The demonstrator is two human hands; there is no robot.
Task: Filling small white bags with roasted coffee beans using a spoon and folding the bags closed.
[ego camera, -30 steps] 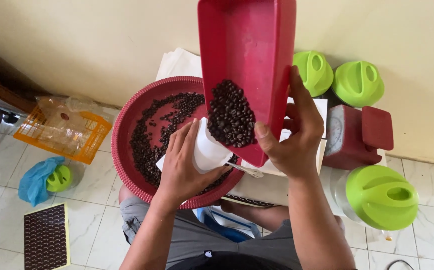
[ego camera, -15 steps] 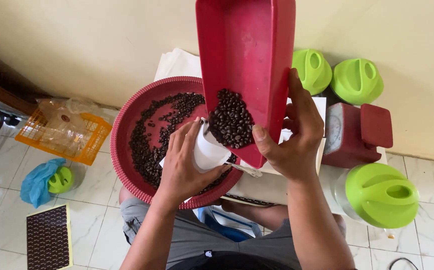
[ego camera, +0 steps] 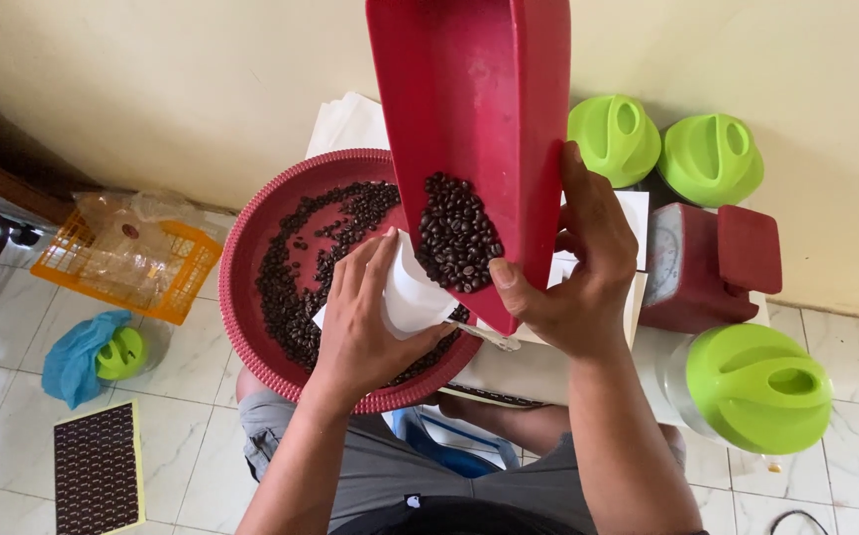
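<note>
The right hand (ego camera: pixel 573 287) gripped one stiff red scoop (ego camera: pixel 474 129) at its lower edge, tilted above the red basin (ego camera: pixel 251 297); the left hand (ego camera: pixel 360 317) held one light, limp white pouch (ego camera: pixel 412 295) by its mouth. Loose coffee beans (ego camera: pixel 459 246) probably slid easily. Three green-lidded jars (ego camera: pixel 751 386) stood nearby.

1. Scoop (ego camera: pixel 479 119): red plastic, tilted steeply, its lower lip at the bag's mouth.
2. Beans (ego camera: pixel 457 233): dark, roasted, heaped at the scoop's lower end.
3. Bag (ego camera: pixel 412 295): small, white, open beneath the scoop.
</note>
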